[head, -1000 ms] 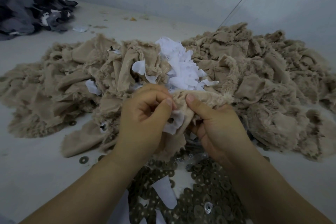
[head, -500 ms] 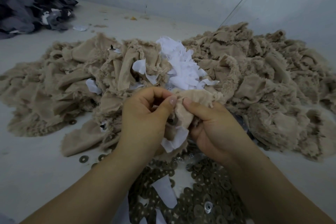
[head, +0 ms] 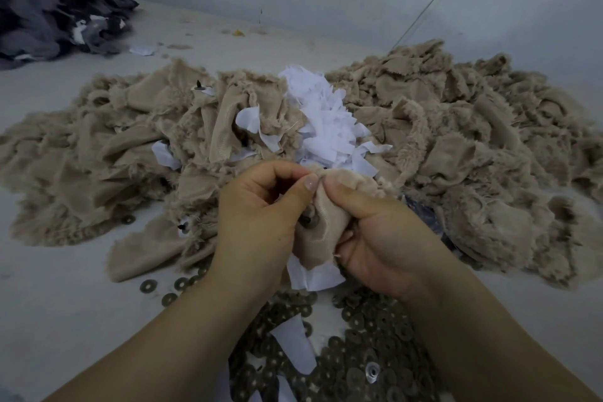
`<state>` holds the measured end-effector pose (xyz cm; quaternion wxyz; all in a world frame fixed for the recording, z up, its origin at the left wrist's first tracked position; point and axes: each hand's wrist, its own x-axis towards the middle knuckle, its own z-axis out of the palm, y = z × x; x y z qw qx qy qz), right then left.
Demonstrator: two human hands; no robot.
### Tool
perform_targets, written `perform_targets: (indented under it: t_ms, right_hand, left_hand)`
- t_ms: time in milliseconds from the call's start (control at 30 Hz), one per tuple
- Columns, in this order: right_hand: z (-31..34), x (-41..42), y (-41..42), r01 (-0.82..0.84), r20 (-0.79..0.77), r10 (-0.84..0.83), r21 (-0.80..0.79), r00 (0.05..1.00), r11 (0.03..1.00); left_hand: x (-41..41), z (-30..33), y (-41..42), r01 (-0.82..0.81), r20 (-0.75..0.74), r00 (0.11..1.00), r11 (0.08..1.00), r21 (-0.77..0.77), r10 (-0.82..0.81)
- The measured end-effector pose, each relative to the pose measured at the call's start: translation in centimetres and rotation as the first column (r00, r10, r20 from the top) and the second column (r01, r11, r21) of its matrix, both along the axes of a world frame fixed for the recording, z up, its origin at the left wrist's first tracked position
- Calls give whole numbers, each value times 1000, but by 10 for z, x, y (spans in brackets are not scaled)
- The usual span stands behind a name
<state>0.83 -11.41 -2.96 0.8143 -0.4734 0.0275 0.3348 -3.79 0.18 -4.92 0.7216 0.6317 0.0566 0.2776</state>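
Pinching firmly: I'm seeing left hand (head: 257, 219) and right hand (head: 385, 238) holding the limp, light beige plush scrap (head: 321, 240) above its round metal washer (head: 306, 221).

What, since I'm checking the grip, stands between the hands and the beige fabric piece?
Nothing visible does. The left hand and right hand both pinch the beige fabric piece directly; a metal washer sits on it by the left thumb.

Standing by the bench (head: 65, 303), I can read no writing, label, brand or number anywhere (not on the beige fuzzy fabric scraps (head: 456, 127), the white cloth pieces (head: 323, 127), or the round dull-metal washers (head: 375, 320)).
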Motion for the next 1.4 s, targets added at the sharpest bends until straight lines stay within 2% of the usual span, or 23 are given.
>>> perform_targets:
  t_ms: [500,733,1000,1267,1400]
  right_hand:
    - [-3,-1,2,8,-66,-3,75,998,997]
    - [-8,-2,3,67,32,-68,52,997,996]
    - [-5,-1,3,38,-25,-36,81,999,996]
    - [-6,-1,1,-36,-37,41,119,998,992]
    - [-7,1,0,-64,-36,69,124,997,990]
  left_hand:
    - [5,2,0,68,-54,996,997,-30,-70]
    - [4,-1,4,39,-85,996,995,93,-31]
    - [6,1,3,157,-80,981,969,-192,-175]
    - [6,-1,2,190,-50,976,945,-267,-211]
    - [8,0,6,176,-65,978,952,-251,-198]
